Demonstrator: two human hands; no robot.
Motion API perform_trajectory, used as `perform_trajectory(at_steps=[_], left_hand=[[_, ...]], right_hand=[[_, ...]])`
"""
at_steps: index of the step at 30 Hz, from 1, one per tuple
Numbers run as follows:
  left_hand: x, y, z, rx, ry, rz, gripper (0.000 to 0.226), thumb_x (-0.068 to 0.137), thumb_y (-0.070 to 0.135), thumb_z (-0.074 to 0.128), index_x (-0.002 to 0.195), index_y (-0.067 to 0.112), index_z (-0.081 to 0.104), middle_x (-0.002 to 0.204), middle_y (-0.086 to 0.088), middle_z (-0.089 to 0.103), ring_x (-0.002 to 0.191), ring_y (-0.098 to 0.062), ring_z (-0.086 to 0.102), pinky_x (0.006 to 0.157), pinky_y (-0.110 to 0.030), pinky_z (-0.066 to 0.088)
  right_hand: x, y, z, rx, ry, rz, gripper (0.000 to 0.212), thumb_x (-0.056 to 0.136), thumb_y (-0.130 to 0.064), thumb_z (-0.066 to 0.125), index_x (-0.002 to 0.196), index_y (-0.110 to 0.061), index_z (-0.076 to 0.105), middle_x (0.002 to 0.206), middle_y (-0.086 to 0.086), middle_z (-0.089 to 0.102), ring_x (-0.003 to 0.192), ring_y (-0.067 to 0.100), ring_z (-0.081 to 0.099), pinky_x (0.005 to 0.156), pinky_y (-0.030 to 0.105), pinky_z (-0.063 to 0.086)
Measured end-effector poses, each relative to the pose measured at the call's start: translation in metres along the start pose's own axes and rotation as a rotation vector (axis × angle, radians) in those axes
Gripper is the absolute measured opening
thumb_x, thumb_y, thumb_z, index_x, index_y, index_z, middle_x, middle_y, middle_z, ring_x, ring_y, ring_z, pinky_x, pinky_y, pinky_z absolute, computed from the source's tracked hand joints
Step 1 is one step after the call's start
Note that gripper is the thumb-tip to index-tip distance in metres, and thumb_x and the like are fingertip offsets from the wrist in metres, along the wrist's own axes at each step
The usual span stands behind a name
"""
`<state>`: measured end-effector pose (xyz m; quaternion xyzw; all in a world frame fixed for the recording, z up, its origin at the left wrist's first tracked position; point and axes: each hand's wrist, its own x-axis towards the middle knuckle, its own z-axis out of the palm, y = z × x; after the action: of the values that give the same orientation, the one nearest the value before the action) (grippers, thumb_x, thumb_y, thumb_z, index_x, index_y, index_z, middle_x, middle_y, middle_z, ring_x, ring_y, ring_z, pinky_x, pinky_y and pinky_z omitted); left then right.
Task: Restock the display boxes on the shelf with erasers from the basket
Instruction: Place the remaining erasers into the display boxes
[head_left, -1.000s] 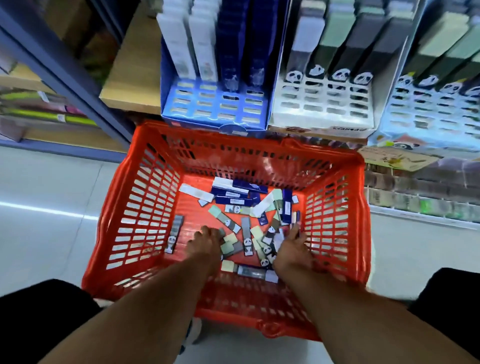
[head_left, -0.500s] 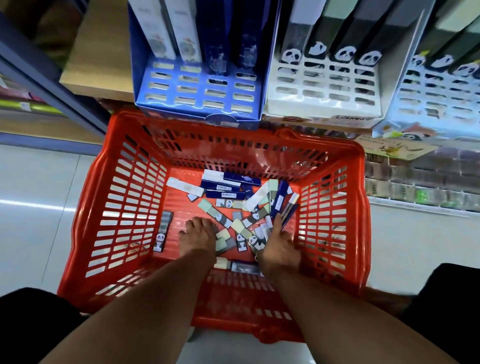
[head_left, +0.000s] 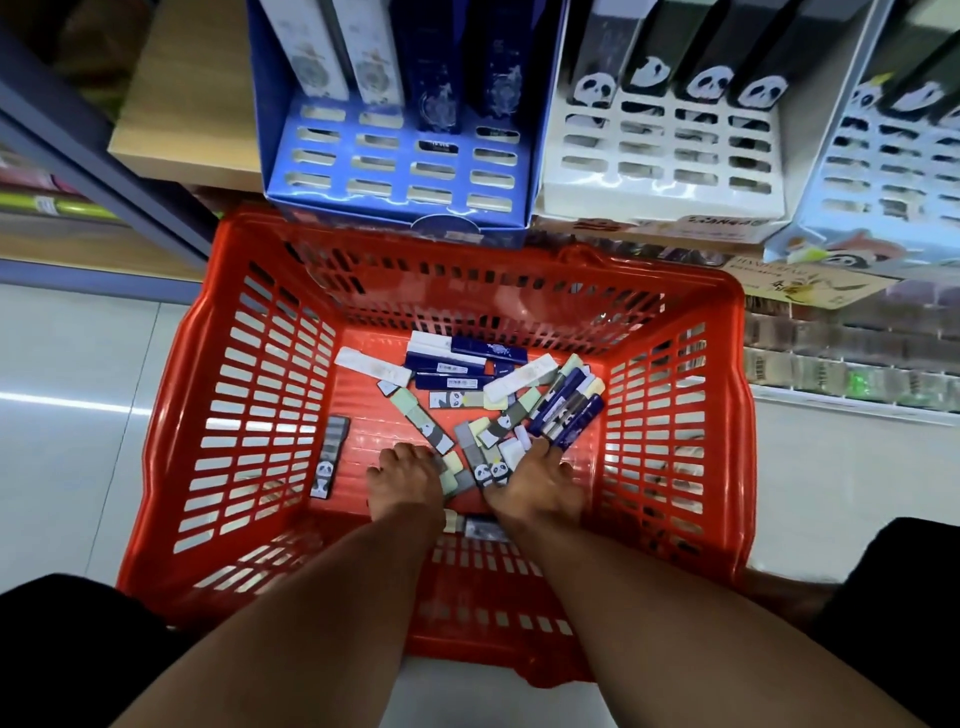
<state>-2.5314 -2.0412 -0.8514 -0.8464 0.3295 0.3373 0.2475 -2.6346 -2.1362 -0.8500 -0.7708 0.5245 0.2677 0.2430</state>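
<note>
A red plastic basket (head_left: 197, 395) stands on the floor below the shelf, with several loose erasers (head_left: 467, 384) on its bottom: navy, white, pale green and grey panda ones. Both my hands are down in the pile. My left hand (head_left: 405, 483) has its fingers curled down at the pile's left edge, and what they hold is hidden. My right hand (head_left: 540, 483) pinches panda erasers (head_left: 491, 473) against its thumb. A bunch of navy erasers (head_left: 569, 415) lies just beyond its fingertips. One grey panda eraser (head_left: 330, 457) lies apart at the left.
On the wooden shelf (head_left: 176, 104) above stand a blue display box (head_left: 395, 171), a white panda display box (head_left: 660, 171) and a pale blue one (head_left: 883, 171), each with slotted fronts. My dark-clothed knees flank the basket. Lower shelves hold more stock at the right.
My hands have drawn closer together in the pile and their fingers have curled. The navy erasers at the right were pushed into a slanted bunch. The view has tilted nearer the basket.
</note>
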Motion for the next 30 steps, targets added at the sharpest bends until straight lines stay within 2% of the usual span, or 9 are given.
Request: perform_trajectory(at_steps=[4,7,10,12,16,21,25,27,30], left_hand=[[0.003,-0.002,0.005,0.007,-0.001,0.042,0.047,0.095,0.018,0.05,0.141,0.009,0.045,0.135,-0.011,0.051,0.124,-0.028,0.049,0.103,-0.04,0.043],[0.002,0.0,0.005,-0.064,0.032,0.071,0.052,0.094,0.015,0.055,0.143,0.007,0.039,0.132,-0.011,0.054,0.119,-0.027,0.055,0.1,-0.037,0.048],[0.0,0.0,0.001,-0.09,0.05,0.092,0.048,0.096,0.012,0.055,0.142,0.006,0.041,0.13,-0.012,0.054,0.115,-0.025,0.058,0.096,-0.036,0.052],[0.001,-0.001,-0.002,-0.039,0.058,0.112,0.041,0.099,0.011,0.05,0.139,0.007,0.046,0.129,-0.011,0.053,0.114,-0.024,0.058,0.093,-0.035,0.054],[-0.001,0.002,-0.008,0.081,0.058,0.173,0.038,0.1,0.01,0.046,0.138,0.009,0.052,0.137,-0.01,0.049,0.121,-0.025,0.053,0.096,-0.037,0.052],[-0.001,0.001,-0.007,0.095,0.02,0.145,0.041,0.095,0.027,0.054,0.133,0.012,0.053,0.128,-0.008,0.06,0.118,-0.023,0.055,0.096,-0.035,0.047],[-0.005,-0.001,-0.008,-0.175,-0.056,0.035,0.047,0.092,0.041,0.057,0.129,0.013,0.052,0.124,-0.008,0.063,0.111,-0.023,0.059,0.092,-0.033,0.044],[-0.007,-0.003,-0.015,-0.413,-0.082,-0.04,0.043,0.093,0.04,0.058,0.127,0.013,0.053,0.123,-0.008,0.064,0.104,-0.023,0.059,0.084,-0.031,0.044],[-0.007,-0.005,-0.023,-0.749,-0.12,-0.139,0.038,0.092,0.031,0.057,0.125,0.012,0.06,0.123,-0.013,0.066,0.104,-0.03,0.061,0.083,-0.029,0.047]], right_hand=[[0.0,-0.005,0.003,-0.037,-0.029,-0.019,0.085,0.079,-0.051,0.075,0.141,-0.012,0.032,0.137,0.009,0.044,0.121,0.028,0.049,0.087,0.037,0.046],[0.003,-0.006,0.006,-0.05,-0.032,0.0,0.073,0.082,-0.032,0.076,0.139,-0.012,0.034,0.137,0.009,0.046,0.121,0.028,0.049,0.09,0.037,0.048],[0.005,-0.007,0.007,-0.047,-0.024,0.028,0.07,0.083,-0.027,0.076,0.139,-0.012,0.035,0.135,0.009,0.049,0.12,0.028,0.051,0.089,0.038,0.049],[0.005,-0.006,0.008,-0.036,-0.017,0.037,0.065,0.087,-0.023,0.071,0.139,-0.012,0.035,0.134,0.01,0.053,0.118,0.029,0.054,0.088,0.038,0.05],[0.004,-0.003,0.01,-0.142,-0.011,-0.044,0.04,0.098,-0.017,0.05,0.136,-0.015,0.039,0.129,0.011,0.059,0.114,0.029,0.06,0.084,0.038,0.049],[0.004,0.0,0.011,-0.187,-0.054,-0.087,0.029,0.1,-0.02,0.047,0.127,-0.017,0.055,0.123,0.007,0.064,0.11,0.026,0.063,0.083,0.036,0.05],[0.002,0.007,0.003,-0.112,-0.087,-0.116,0.031,0.089,-0.031,0.062,0.118,-0.02,0.058,0.115,0.006,0.069,0.106,0.028,0.064,0.092,0.038,0.048],[-0.001,0.011,-0.002,-0.081,-0.1,-0.137,0.04,0.086,-0.034,0.065,0.121,-0.022,0.052,0.117,0.006,0.068,0.111,0.029,0.062,0.096,0.038,0.043],[-0.004,0.013,-0.009,0.009,-0.087,-0.159,0.05,0.083,-0.046,0.063,0.124,-0.025,0.045,0.118,0.006,0.067,0.108,0.032,0.061,0.091,0.038,0.045]])
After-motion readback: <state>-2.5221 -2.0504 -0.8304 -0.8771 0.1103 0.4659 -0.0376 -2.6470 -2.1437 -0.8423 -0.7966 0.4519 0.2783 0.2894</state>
